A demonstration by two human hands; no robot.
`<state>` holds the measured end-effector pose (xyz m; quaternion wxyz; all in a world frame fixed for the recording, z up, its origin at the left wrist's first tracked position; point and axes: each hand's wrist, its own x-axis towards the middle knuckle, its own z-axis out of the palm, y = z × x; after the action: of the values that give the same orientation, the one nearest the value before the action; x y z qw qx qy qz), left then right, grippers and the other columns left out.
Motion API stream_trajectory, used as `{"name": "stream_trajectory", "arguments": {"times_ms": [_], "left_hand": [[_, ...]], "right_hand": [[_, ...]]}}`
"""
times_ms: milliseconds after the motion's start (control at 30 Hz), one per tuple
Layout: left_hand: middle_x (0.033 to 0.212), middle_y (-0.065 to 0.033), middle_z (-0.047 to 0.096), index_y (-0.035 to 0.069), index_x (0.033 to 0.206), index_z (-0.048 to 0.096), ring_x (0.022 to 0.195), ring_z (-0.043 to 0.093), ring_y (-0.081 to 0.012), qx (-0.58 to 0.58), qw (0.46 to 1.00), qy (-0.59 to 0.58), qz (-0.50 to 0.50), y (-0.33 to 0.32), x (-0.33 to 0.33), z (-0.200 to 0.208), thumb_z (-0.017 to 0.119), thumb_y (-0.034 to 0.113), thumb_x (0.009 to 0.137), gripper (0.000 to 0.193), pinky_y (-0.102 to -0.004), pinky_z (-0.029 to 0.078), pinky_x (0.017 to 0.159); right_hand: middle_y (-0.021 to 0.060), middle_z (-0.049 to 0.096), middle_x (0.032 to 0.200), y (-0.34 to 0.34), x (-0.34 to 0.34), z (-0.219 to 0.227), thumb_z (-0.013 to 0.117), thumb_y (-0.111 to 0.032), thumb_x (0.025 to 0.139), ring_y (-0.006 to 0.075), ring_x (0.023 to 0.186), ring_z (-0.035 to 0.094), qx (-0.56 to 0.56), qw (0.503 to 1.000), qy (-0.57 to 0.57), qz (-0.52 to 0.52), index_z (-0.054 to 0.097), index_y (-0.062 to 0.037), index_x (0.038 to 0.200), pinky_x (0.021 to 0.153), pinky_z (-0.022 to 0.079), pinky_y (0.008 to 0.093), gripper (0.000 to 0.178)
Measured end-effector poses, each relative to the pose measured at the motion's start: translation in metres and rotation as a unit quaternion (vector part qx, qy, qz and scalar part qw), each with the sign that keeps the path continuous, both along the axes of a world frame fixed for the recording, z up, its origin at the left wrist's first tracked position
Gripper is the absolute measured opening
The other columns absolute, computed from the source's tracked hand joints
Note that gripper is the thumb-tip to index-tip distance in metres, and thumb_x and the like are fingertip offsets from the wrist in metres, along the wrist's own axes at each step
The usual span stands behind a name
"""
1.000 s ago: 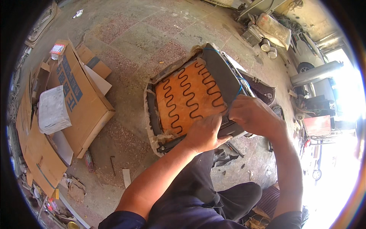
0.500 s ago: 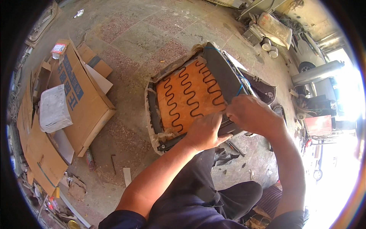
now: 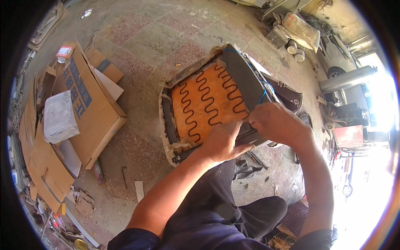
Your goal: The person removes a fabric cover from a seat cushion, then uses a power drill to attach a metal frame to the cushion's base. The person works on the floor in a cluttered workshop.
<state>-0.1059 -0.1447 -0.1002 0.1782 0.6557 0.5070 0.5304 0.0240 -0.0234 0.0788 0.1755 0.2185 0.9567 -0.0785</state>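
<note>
A seat frame (image 3: pixel 238 71) lies before me, with black zigzag springs (image 3: pixel 205 96) across an orange panel (image 3: pixel 182 121). Rough pale material edges the frame, and a blue cord (image 3: pixel 262 98) runs along its right side. My left hand (image 3: pixel 221 141) is closed over the near edge of the frame, its thumb pointing right and its fingertips partly hidden. Just right of it, my right hand (image 3: pixel 277 123) is pinched closed at the near right corner, close to the left fingertips. What the right fingers hold is hidden.
Opened cardboard boxes (image 3: pixel 93 118) with a whitish plastic container (image 3: pixel 61 116) lie at the left. Beyond the seat's right side is a dark patterned piece (image 3: pixel 287 93). Silver cylinders (image 3: pixel 346 80) and clutter line the right. A bent rod (image 3: pixel 124 178) lies on the tiled floor.
My hands keep almost the same place at the near right corner. The right hand has shifted very slightly; the seat frame stays where it was.
</note>
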Motion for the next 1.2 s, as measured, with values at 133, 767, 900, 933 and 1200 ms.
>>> {"name": "stream_trajectory", "arguments": {"times_ms": [133,767,900,933,1200], "left_hand": [[0.104,-0.026,0.075,-0.002,0.121,0.065,0.091,0.076,-0.0468,-0.046,0.994,-0.089,-0.051,0.001,-0.01,-0.005,0.082,0.031,0.102,0.042,-0.0515,0.06,0.078],[0.099,-0.0232,0.078,-0.001,0.126,0.069,0.089,0.08,-0.042,0.003,0.997,-0.071,-0.013,0.0,-0.011,0.0,0.082,0.029,0.101,0.041,-0.0493,0.064,0.078],[0.101,-0.0222,0.078,-0.001,0.128,0.068,0.09,0.081,-0.0407,0.006,0.998,-0.064,-0.011,-0.003,-0.011,0.004,0.09,0.035,0.093,0.055,-0.0471,0.065,0.08],[0.101,-0.0222,0.078,0.0,0.129,0.068,0.09,0.081,-0.0406,0.008,0.998,-0.062,-0.009,-0.003,-0.011,0.005,0.093,0.037,0.091,0.059,-0.0467,0.066,0.081],[0.1,-0.0201,0.077,-0.002,0.124,0.065,0.088,0.08,-0.0371,-0.011,0.998,0.057,0.015,-0.006,-0.004,-0.005,0.1,0.048,0.079,0.076,-0.0457,0.065,0.08]], "right_hand": [[0.0169,0.076,0.104,0.007,0.002,0.002,0.067,-0.011,0.102,0.0369,0.106,0.075,-0.036,0.999,0.021,-0.02,0.08,-0.0021,0.102,0.1,0.06,0.048,0.016],[0.015,0.072,0.105,0.006,-0.001,0.01,0.063,-0.012,0.103,0.0389,0.105,0.071,-0.049,0.998,0.01,-0.024,0.074,-0.004,0.105,0.099,0.057,0.0486,0.013],[0.0162,0.074,0.105,0.002,-0.006,0.012,0.065,-0.013,0.104,0.0376,0.105,0.074,-0.044,0.998,-0.007,-0.042,0.076,-0.0029,0.105,0.098,0.058,0.0493,0.015],[0.0163,0.074,0.105,0.002,-0.005,0.013,0.065,-0.013,0.105,0.0377,0.106,0.074,-0.045,0.998,-0.009,-0.04,0.076,-0.0029,0.105,0.098,0.059,0.0495,0.015],[0.0167,0.074,0.107,-0.001,-0.003,0.011,0.064,-0.014,0.106,0.0384,0.106,0.074,-0.053,0.996,-0.003,-0.068,0.077,-0.0029,0.107,0.099,0.059,0.0503,0.017]]}}
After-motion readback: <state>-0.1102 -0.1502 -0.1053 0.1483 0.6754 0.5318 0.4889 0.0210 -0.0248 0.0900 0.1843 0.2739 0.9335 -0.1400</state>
